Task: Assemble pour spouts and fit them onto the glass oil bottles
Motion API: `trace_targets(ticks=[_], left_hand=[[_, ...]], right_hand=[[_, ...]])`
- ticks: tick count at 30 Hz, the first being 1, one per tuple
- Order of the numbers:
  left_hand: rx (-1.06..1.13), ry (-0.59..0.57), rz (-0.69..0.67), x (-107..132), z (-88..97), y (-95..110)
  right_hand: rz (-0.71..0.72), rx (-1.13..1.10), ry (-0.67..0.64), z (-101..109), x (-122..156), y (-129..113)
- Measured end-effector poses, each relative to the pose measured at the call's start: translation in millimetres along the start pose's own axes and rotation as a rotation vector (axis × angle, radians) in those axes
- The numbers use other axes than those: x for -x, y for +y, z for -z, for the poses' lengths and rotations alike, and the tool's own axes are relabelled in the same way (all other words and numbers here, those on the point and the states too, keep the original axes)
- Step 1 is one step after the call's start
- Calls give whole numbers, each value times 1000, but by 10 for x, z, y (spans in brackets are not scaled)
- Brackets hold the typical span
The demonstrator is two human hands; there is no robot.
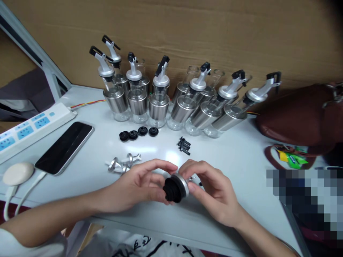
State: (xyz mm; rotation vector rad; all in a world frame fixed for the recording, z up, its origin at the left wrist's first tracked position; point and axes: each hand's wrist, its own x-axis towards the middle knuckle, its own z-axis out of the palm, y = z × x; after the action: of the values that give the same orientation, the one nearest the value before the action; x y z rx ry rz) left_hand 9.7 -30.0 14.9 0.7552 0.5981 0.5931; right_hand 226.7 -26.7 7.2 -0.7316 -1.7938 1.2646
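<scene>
Between both hands, low over the table's front, is a silver pour spout (183, 184) with a black ribbed rubber stopper (173, 191) on it. My left hand (146, 182) grips the stopper side with thumb and fingers. My right hand (211, 189) pinches the silver spout by its rim, and part of the spout is hidden behind those fingers. Left of my left hand lie several loose silver spouts (123, 163). Farther back sit several black rubber stoppers (138, 132) in a row and several small black levers (184, 145) in a pile.
Glass bottles with steel sleeves (159, 107) stand across the back, many with spouts fitted. At left are a power strip (34, 128), a phone (65, 148) and a white round charger (18, 174). A brown leather bag (297, 117) and green packets (293, 159) lie at right.
</scene>
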Motion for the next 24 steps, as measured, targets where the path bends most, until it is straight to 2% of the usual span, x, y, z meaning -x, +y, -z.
trace_targets(ticks=[3,9,12,18,24], left_hand=[[-17,28,-7,-13,-5,29],[-34,19,29,-19,26,2],[-31,-19,-3,-18,33,1],[-44,-25,-1,-24,10,38],[34,-45,-80,-14,-16,-5]], right_hand=[[-1,-25,7,6,-14,2],[18,148,91,28,-78,4],[2,153,50,21,-76,-4],[-177,58,-58,-4,-32,-44],[-112,-56,-65,-33,-43,-61]])
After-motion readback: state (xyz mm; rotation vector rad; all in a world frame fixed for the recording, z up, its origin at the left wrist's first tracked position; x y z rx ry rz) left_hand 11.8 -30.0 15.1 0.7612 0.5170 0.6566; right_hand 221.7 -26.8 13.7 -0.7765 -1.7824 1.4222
